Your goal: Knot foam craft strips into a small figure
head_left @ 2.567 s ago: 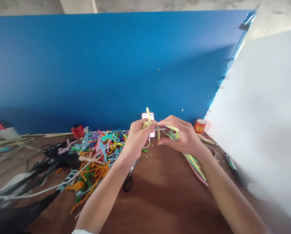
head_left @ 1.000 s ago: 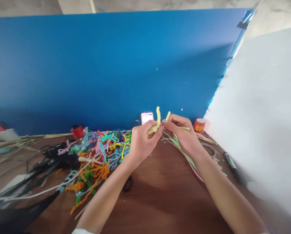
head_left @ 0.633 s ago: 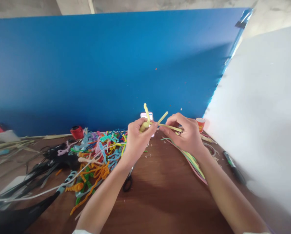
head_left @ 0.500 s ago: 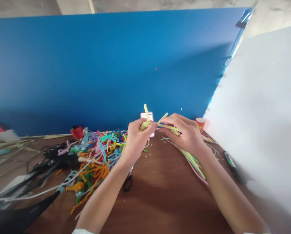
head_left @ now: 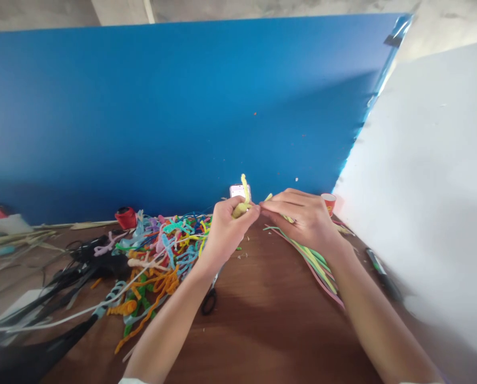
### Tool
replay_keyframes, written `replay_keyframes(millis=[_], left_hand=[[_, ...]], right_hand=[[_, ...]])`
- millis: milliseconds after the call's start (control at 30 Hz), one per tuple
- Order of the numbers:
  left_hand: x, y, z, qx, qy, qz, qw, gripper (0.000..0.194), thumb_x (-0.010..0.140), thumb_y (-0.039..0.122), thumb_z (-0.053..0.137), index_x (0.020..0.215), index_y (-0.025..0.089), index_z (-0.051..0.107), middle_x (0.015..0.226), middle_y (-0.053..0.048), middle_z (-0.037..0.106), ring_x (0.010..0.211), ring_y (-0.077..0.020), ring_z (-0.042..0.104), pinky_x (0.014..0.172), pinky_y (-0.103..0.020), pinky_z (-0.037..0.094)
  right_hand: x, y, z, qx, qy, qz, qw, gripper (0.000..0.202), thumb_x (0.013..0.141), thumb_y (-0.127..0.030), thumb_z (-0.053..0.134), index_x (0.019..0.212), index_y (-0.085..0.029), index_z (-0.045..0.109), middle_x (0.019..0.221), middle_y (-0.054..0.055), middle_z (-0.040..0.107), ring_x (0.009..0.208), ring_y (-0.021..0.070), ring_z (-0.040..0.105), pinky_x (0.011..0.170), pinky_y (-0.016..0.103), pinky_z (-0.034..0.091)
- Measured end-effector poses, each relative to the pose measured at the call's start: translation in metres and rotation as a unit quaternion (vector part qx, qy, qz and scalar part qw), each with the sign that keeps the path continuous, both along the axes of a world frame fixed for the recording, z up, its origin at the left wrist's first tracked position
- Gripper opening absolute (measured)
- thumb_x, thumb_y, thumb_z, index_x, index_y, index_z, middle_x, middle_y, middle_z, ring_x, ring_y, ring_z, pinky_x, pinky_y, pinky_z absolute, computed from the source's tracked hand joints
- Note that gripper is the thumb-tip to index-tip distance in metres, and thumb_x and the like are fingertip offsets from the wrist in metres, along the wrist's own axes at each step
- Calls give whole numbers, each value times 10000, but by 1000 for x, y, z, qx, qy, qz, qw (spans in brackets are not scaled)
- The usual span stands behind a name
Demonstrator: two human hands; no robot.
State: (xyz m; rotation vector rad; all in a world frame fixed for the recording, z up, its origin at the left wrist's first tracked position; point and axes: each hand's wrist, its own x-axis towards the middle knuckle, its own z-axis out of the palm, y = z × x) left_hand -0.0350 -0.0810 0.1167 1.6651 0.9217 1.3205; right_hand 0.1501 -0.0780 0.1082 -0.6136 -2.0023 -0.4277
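My left hand [head_left: 231, 226] is closed around a yellow pipe cleaner piece [head_left: 245, 188], whose twisted end stands up above the thumb and whose thicker coiled part sits in the fingers. Fingertip to fingertip with it, my right hand [head_left: 298, 216] pinches the yellow strands running from that piece; a short yellow end [head_left: 268, 197] pokes up over the index finger. Most of the strands are covered by the right fingers. Behind the left hand a lit phone [head_left: 238, 190] is partly hidden. Under the right hand lie green, yellow and pink pipe cleaners [head_left: 316, 266] on the table.
A tangled heap of coloured pipe cleaners [head_left: 174, 240] covers the table's left side, near a red container [head_left: 126, 217]. Scissors [head_left: 209, 301] lie beside my left forearm. At right are a red cup [head_left: 328, 202] and a black marker [head_left: 383, 274]. A white cable [head_left: 62, 324] crosses the left.
My right hand has closed in on the left fingertips, covering the strands that stretched between them. The yellow piece in my left hand has shifted slightly right.
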Motion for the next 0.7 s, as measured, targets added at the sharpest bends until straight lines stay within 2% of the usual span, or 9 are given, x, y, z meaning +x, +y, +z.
replay_keyframes(millis=[133,467,700], left_hand=[[1,-1,0,26,21,26,999,320,819,355,657,641,177,459,573,65,338,515,-61,259,452,-218,185],[1,-3,0,83,90,84,989,264,836,351,625,674,173,514,562,57,377,523,-75,308,483,-212,240],[-1,-2,2,86,84,46,992,293,863,404,625,700,174,543,574,55,370,519,-80,298,480,-221,232]], right_hand=[[0,-1,0,-10,-16,-24,1000,125,951,-196,597,1006,-221,706,941,39,763,819,173,682,719,309,527],[-4,-2,1,-15,-48,-80,996,155,985,-211,534,1021,-224,684,922,45,736,824,183,642,708,315,479],[-6,-3,4,59,-90,-148,983,205,989,-131,463,898,-207,630,847,59,677,779,198,524,679,336,391]])
